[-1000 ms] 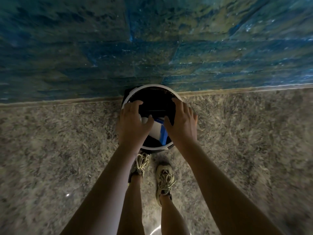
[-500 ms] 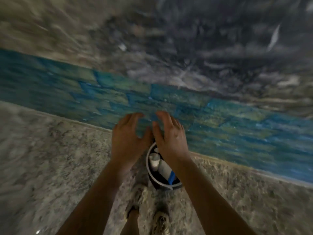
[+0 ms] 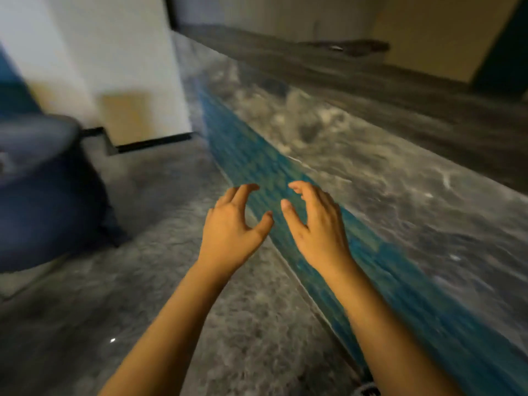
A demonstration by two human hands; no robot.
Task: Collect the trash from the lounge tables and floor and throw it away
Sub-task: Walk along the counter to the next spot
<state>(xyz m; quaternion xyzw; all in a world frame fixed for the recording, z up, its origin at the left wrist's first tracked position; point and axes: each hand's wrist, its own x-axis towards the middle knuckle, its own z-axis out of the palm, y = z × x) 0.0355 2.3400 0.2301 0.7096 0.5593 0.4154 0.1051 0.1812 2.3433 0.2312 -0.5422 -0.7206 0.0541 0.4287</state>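
Left hand (image 3: 232, 234) and right hand (image 3: 317, 227), each grip slack and empty, have lifted off the bin. Bin and trash are now out of view, presumably below 6 o'clock. This deposit is judged complete.

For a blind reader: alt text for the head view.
The left hand and right hand, both empty, reach forward over a grey floor. A blue tiled strip under a marbled ledge runs on the right; a blurred dark blue object at left.

The floor (image 3: 177, 295) looks like grey speckled stone, the counter top (image 3: 414, 190) glossy marble, its front (image 3: 285, 178) blue-green tiles
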